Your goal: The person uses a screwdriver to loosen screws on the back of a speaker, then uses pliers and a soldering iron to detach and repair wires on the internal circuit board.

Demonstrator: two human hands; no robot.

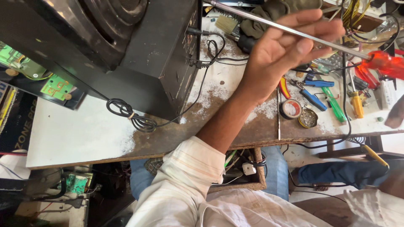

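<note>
Red-handled long steel screwdriver (294, 31) lies slantwise across the open fingers of one raised hand (282, 50), likely the left | shaft runs upper left to lower right, handle at far right over tool clutter | fingers spread, loosely cradling, not clamped | right hand unseen | black speaker cabinet (139, 54) stands left on worn workbench (75, 134).

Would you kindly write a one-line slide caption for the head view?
A hand holds a long screwdriver above a cluttered workbench, beside a black speaker box.
</note>
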